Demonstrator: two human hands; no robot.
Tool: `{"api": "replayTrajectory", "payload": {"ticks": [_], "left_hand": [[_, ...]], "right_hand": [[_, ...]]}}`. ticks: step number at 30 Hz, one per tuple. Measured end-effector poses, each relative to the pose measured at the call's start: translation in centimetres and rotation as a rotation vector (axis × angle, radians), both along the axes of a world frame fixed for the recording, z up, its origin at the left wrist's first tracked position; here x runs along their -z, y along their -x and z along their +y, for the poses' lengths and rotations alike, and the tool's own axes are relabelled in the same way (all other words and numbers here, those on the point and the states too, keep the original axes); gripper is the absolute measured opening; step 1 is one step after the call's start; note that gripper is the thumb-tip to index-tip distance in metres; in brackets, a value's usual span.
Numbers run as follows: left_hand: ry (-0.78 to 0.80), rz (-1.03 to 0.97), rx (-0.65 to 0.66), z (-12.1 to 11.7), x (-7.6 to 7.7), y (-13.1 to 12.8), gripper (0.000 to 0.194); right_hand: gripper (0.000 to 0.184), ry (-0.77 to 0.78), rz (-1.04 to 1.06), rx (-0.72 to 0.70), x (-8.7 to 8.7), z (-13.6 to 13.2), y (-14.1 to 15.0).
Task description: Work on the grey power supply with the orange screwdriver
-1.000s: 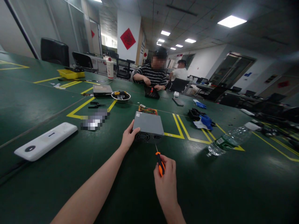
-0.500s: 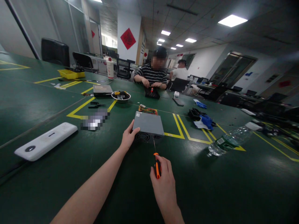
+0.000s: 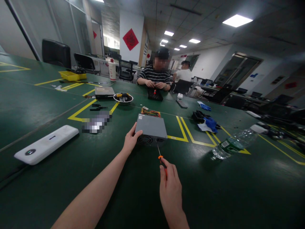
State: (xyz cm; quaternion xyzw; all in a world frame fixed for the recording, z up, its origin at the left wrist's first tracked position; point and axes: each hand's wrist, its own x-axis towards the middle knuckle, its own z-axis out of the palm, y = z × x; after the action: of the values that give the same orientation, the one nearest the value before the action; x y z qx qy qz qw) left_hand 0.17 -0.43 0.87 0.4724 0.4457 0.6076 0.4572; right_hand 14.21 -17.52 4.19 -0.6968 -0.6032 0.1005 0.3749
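Observation:
A grey computer power supply lies on the green table, its fan grille side facing me and a bundle of coloured cables at its far side. My left hand grips its left edge, thumb on the top face and the other fingers along the side. In my right hand is a screwdriver with an orange and black handle, mostly covered by my fingers. Its thin shaft points up to the lower right of the near face; whether the tip touches a screw cannot be made out.
A white oblong device lies left, near a pixelated object. A metal bowl with tools stands beyond. Right are blue-and-white gloves and a lying water bottle. A person works across the table.
My right hand has shifted slightly right and turned, so its fingers now cover more of the screwdriver handle. The screwdriver's tilt has changed slightly. My left hand and the power supply stay put.

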Motion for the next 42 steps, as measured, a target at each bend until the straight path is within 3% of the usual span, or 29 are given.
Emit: {"api": "replayTrajectory", "payload": {"ticks": [6, 13, 22, 30, 42], "left_hand": [[0.021, 0.007, -0.006, 0.05, 0.04, 0.06, 0.061], [0.012, 0.010, -0.004, 0.23, 0.32, -0.03, 0.062], [0.009, -0.038, 0.002, 0.10, 0.11, -0.15, 0.060], [0.007, 0.015, -0.007, 0.09, 0.10, -0.05, 0.062], [0.014, 0.015, 0.003, 0.19, 0.38, -0.06, 0.064]], "right_hand": [[0.032, -0.033, -0.030, 0.021, 0.41, 0.17, 0.48], [0.043, 0.080, 0.005, 0.013, 0.10, 0.18, -0.13], [0.037, 0.000, -0.023, 0.045, 0.30, 0.31, 0.51], [0.045, 0.053, 0.032, 0.028, 0.12, 0.16, -0.20], [0.035, 0.029, 0.009, 0.063, 0.22, 0.35, 0.52]]}}
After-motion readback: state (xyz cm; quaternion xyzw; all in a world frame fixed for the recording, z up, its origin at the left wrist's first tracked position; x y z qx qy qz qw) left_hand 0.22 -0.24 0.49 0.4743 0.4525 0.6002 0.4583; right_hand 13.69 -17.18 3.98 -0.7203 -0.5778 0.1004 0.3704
